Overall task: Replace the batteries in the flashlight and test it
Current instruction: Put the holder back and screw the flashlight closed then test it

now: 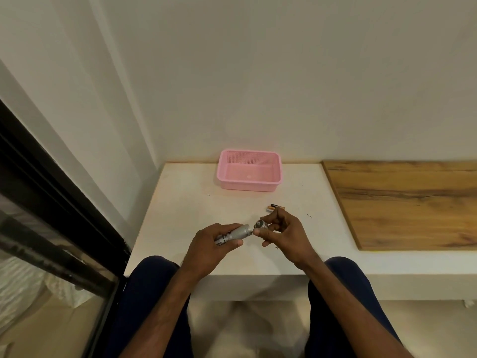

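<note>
Above the bench, the flashlight was gripped by left hand fingers, a small round part pinched by right hand fingers; a battery was seen just beyond them.

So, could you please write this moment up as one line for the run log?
left hand grips flashlight body | right hand pinches round end piece beside body's end | battery lying on table | pink basket behind

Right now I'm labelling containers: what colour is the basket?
The basket is pink, with perforated walls; the head view shows it.

White ledge in corner, wood panel, cream walls.
</note>
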